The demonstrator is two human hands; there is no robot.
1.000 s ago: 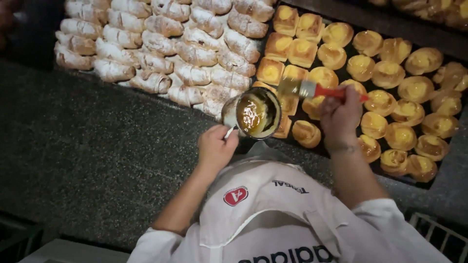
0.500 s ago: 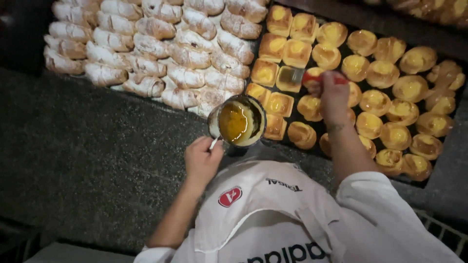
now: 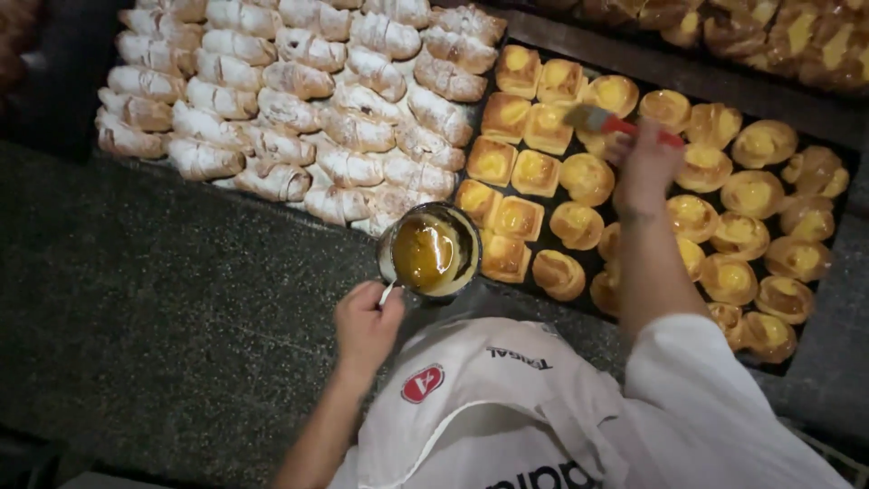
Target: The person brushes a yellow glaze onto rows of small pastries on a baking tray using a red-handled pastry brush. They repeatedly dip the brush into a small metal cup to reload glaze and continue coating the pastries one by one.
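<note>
left grip point(image 3: 365, 323) clasps glaze pot point(image 3: 428, 251) handle | right grip point(image 3: 644, 167) pinches brush point(image 3: 605, 120), bristles over custard pastries point(image 3: 543, 127)

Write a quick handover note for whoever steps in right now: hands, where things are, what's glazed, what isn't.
Left hand: holds the small metal pot of yellow glaze by its handle, over the tray edge.
Right hand: holds the red-handled brush, bristles on the golden buns in the dark tray.
Done: many buns look shiny; which exactly, cannot tell.
Left: probably the rest. The sugar-dusted rolls lie apart on the left.
</note>
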